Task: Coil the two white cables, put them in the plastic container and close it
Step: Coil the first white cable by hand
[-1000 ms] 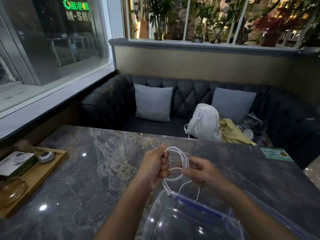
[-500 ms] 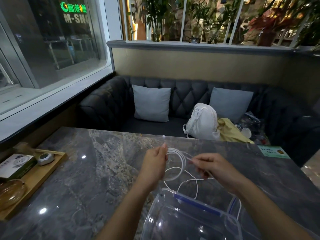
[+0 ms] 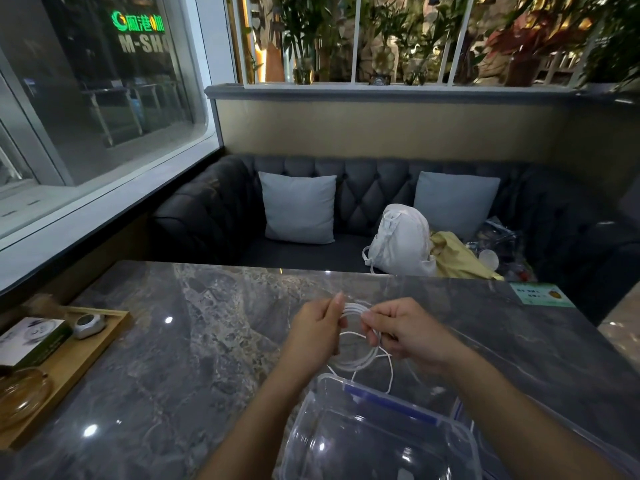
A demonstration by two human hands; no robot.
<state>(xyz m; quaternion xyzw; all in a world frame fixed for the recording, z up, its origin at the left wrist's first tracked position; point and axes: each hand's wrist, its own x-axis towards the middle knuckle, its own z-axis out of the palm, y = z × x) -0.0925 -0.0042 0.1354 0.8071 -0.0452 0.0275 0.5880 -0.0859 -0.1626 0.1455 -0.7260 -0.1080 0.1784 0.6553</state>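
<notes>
A white cable (image 3: 353,362), wound into several loops, hangs above the grey marble table (image 3: 194,341). My left hand (image 3: 317,332) grips the left side of the coil with fingers curled round the loops. My right hand (image 3: 401,330) pinches the strands at the coil's top right. A loose tail of the cable dangles below the coil towards the clear plastic container (image 3: 374,441), which stands open with a blue clip on its far rim, just in front of me. A second white cable is not plainly visible.
A wooden tray (image 3: 69,372) at the table's left edge holds a small box, a grey gadget and a glass dish. A green card (image 3: 540,294) lies at the far right. Behind the table a dark sofa carries a white backpack (image 3: 401,240).
My right hand moved left and brought the strand up to the coil, adding a loop. The loose tail has grown shorter. My left hand kept its hold.
</notes>
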